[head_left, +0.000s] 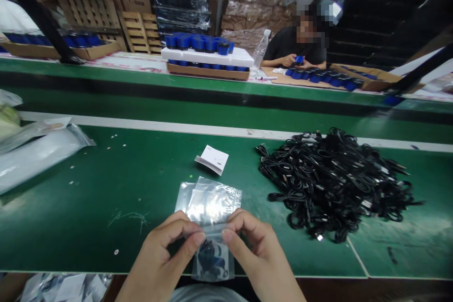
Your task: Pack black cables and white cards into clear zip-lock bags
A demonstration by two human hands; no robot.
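Observation:
A small clear plastic bag point(214, 262) hangs near the table's front edge, with something dark, perhaps a coiled cable, and a pale piece inside. My left hand point(173, 240) pinches its upper edge between thumb and finger. Opposite it, my right hand point(249, 240) pinches the same edge. Just beyond my fingers lie several flat clear bags point(212, 203), overlapping on the green table. A small stack of white cards point(213, 159) sits behind those bags.
To the right is a big heap of black cables point(332, 179). A white plastic-wrapped pack point(42, 151) lies at left. Below the front edge, a box holds filled bags point(67, 288). Across the bench, a person point(297, 42) handles a blue part near trays of blue cups point(198, 42).

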